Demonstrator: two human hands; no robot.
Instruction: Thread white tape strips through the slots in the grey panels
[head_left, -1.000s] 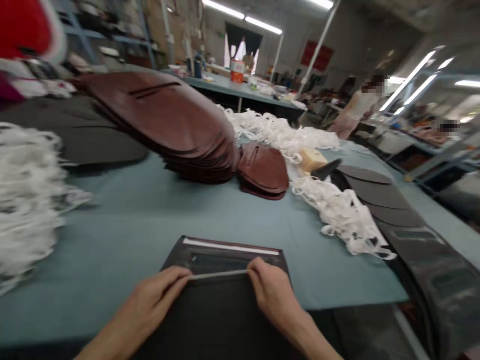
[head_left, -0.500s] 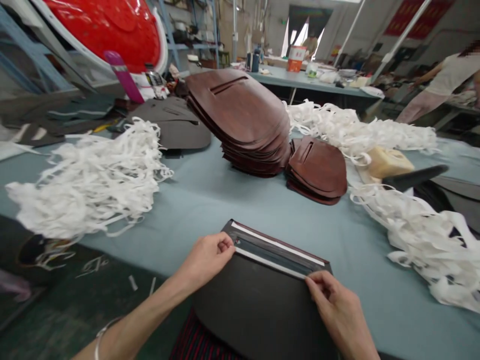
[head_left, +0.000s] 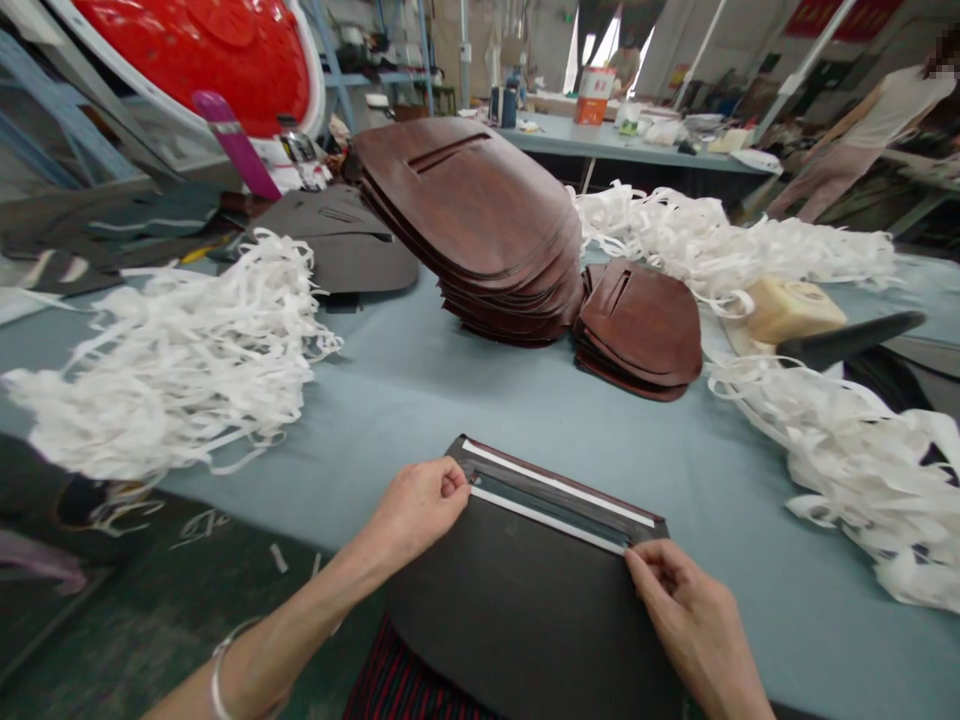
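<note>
A dark leather panel (head_left: 525, 590) lies at the near edge of the table, with two white tape strips (head_left: 559, 505) along its slot. My left hand (head_left: 416, 505) is closed in a pinch at the left end of the nearer strip. My right hand (head_left: 690, 620) pinches that strip's right end, fingers pressed together on the panel. Both hands rest on the panel.
A tall stack of brown leather pieces (head_left: 472, 225) and a smaller stack (head_left: 637, 330) sit mid-table. Heaps of white peeled strips lie left (head_left: 180, 360) and right (head_left: 847, 440). Dark panels (head_left: 337, 245) lie behind. A person (head_left: 862, 130) stands at the far right. The table (head_left: 420, 400) is grey-blue.
The view swung left and steadied. My hands have spread apart, from the middle of the strip to its two ends.
</note>
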